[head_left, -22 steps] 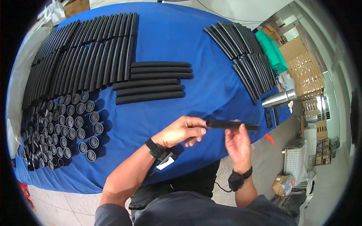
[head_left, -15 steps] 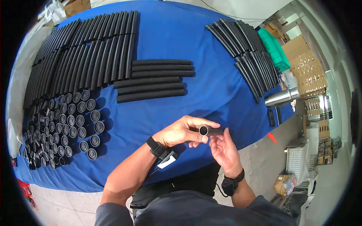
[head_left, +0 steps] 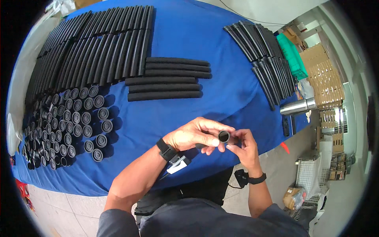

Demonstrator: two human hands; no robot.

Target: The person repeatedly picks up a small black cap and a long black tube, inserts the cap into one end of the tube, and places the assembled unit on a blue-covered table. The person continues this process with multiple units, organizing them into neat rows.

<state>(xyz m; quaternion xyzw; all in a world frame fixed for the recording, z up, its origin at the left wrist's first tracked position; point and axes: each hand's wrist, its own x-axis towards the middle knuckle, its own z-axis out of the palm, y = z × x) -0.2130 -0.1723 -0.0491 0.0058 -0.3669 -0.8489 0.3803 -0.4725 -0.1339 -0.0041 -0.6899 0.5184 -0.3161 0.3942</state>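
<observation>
Over the table's near edge, a short-looking black tube has its hollow round end facing up at me; the rest of its length is foreshortened. My left hand grips it near that end, thumb on one side and index finger along the other. A small dark piece shows under the left fingers, too covered to name. On the tube's right side, my right hand closes its thumb and fingers round it. Several black ringed end caps stand left of my hands. Dark foam-like tubes lie beyond them.
A blue cloth covers the table. Rows of black tubes fill the far left; capped black tubes lie far right. A shiny metal cylinder and a green crate are at the right edge, near a wire basket.
My hands and the tube have shifted slightly right. The tube's open end now tilts more toward me, and my right fingers have moved from loosely open to closed round it.
</observation>
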